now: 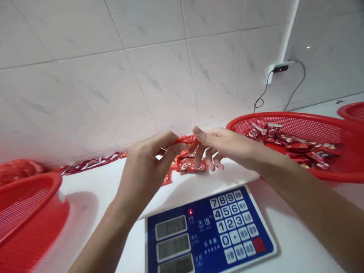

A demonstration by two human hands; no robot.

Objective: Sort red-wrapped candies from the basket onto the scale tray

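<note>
Above the white pan [224,182] of a digital scale, my left hand [146,163] pinches one end of a small red wrapped packet [187,140]. My right hand [224,146] is at the packet's other end, its thumb and forefinger against it and the other fingers spread. Below the hands, several red printed packets [191,165] lie on the pan, partly hidden by the fingers. The scale's blue panel [207,231] with keypad and displays faces me.
A red basket [284,117] holding many red packets stands at the right. Another red basket [34,212] is at the left, with red bags [19,168] behind it. A tiled wall [159,83] with a socket [273,77] and cables rises behind.
</note>
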